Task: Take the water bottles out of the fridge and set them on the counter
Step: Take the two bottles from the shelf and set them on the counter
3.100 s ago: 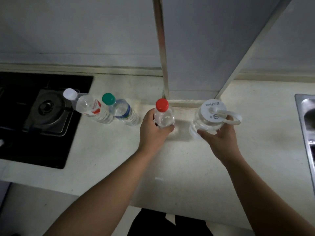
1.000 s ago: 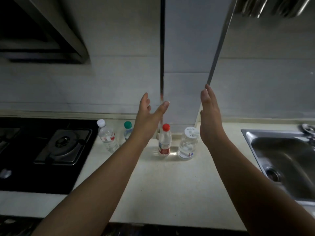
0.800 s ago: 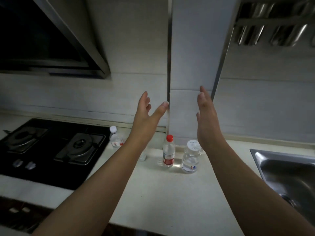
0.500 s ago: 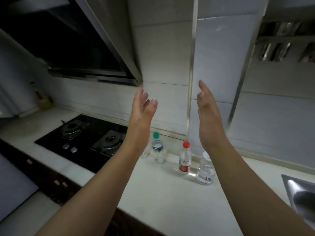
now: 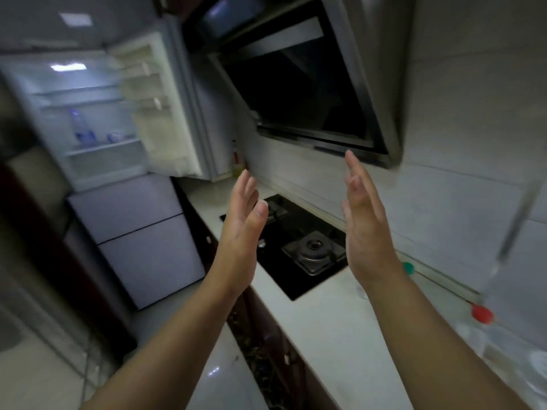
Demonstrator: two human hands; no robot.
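Both hands are raised in front of the body, palms facing each other, fingers spread and holding nothing: the left hand [image 5: 242,229] over the front edge of the tabletop [image 5: 334,329], the right hand [image 5: 365,229] over the black stove [image 5: 299,247]. At far left the fridge [image 5: 97,128] stands with its door [image 5: 159,113] swung wide; a blurred water bottle [image 5: 79,129] stands on a lit shelf inside. On the tabletop at right, a green cap [image 5: 408,267] and a red cap [image 5: 482,314] show near the wall; their bottles are blurred.
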